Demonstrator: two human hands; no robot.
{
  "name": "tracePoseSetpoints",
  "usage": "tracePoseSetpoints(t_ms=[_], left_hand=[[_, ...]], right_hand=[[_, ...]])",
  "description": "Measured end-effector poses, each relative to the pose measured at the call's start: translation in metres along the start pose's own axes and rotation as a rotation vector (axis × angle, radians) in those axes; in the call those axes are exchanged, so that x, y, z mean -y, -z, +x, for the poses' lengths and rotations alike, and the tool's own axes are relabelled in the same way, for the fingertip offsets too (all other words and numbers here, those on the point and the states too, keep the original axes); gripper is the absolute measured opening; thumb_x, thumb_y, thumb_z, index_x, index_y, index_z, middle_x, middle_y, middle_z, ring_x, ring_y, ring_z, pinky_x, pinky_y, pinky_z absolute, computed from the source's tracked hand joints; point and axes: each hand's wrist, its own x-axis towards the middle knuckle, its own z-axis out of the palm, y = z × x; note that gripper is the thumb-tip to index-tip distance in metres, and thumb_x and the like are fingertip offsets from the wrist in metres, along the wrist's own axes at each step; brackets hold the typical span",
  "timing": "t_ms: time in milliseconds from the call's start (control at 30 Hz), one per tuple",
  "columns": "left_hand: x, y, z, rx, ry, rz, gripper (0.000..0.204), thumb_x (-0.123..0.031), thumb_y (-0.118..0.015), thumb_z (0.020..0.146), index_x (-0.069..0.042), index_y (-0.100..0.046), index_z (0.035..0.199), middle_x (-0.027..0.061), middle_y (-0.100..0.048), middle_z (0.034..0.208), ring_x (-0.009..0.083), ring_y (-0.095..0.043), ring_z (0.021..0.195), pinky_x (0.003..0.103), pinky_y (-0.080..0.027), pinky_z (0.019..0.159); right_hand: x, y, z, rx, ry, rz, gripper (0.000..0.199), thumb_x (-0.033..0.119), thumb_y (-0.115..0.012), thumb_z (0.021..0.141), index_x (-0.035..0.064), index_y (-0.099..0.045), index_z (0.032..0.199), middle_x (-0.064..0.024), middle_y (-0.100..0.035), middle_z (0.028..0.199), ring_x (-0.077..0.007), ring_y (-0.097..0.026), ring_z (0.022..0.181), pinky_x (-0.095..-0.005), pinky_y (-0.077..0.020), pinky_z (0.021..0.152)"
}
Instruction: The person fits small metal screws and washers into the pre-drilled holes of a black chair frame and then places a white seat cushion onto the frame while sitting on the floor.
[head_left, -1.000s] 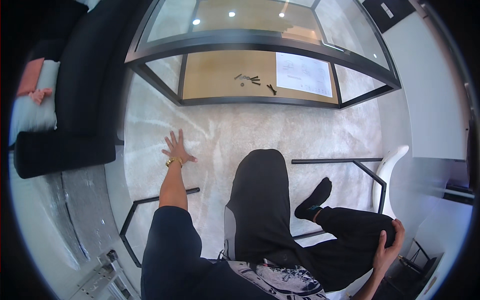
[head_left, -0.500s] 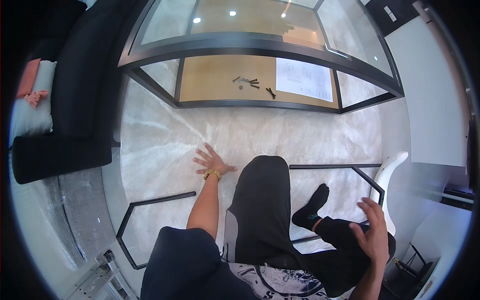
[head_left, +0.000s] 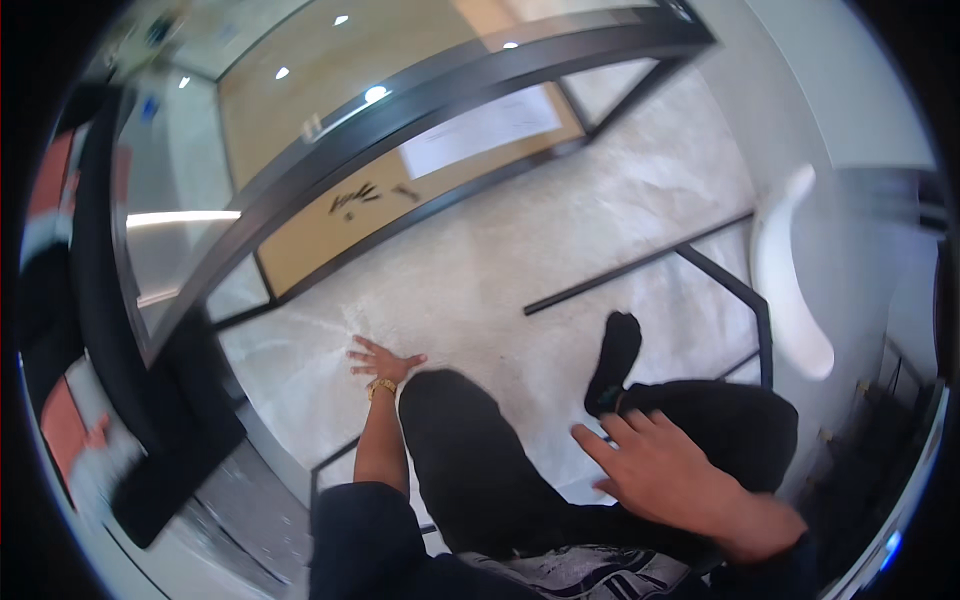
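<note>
My left hand (head_left: 388, 362) lies on the pale rug (head_left: 480, 275) with its fingers spread, just left of my bent knee, a gold-coloured band at the wrist. Raised over my lap, my right hand (head_left: 650, 462) holds nothing; its fingers are loosely apart and slightly blurred. Beyond my socked foot (head_left: 615, 350) a black metal frame (head_left: 640, 266) rests on the rug. Part of another thin black frame (head_left: 335, 452) shows beside my left forearm. Ahead stands a glass-topped table with a dark frame (head_left: 440, 95). Its wooden lower shelf (head_left: 310, 240) carries several bolts (head_left: 355, 198) and a paper sheet (head_left: 480, 132).
A white curved piece (head_left: 785, 270) stands at the right, past the black frame. To the left is a black sofa (head_left: 175, 440) with a coral and white cushion (head_left: 68, 425). Plastic-wrapped material (head_left: 255, 530) lies at the lower left.
The view has turned, so the table now slants. My right hand has come inward from the right, over my lap. My left hand stays spread on the rug.
</note>
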Motion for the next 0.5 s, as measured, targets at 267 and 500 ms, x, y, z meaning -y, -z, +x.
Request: tracePoseSetpoints(t_ms=[267, 500], left_hand=[[-0.092, 0.016, -0.127, 0.252, -0.669, 0.302, 0.118, -0.048, -0.087, 0.076, -0.008, -0.016, 0.163, 0.0289, -0.035, 0.159, 0.0386, -0.035, 0.149, 0.054, -0.036, 0.117], [-0.17, 0.179, -0.375, 0.558, -0.713, -0.011, 0.085, -0.048, -0.078, 0.084, -0.005, -0.046, 0.15, 0.0271, -0.058, 0.141, 0.0399, -0.057, 0.131, 0.044, -0.046, 0.11]], right_hand=[[-0.066, -0.021, -0.013, 0.192, -0.055, 0.194, 0.053, 0.025, -0.073, 0.089, 0.0058, -0.056, 0.136, -0.017, -0.065, 0.113, -0.035, -0.065, 0.104, -0.0469, -0.0515, 0.084], [-0.09, 0.017, -0.103, -0.419, -0.265, 0.557, 0.046, 0.021, -0.071, 0.09, 0.0051, -0.057, 0.132, -0.0214, -0.063, 0.117, -0.0397, -0.064, 0.107, -0.0481, -0.0524, 0.091]])
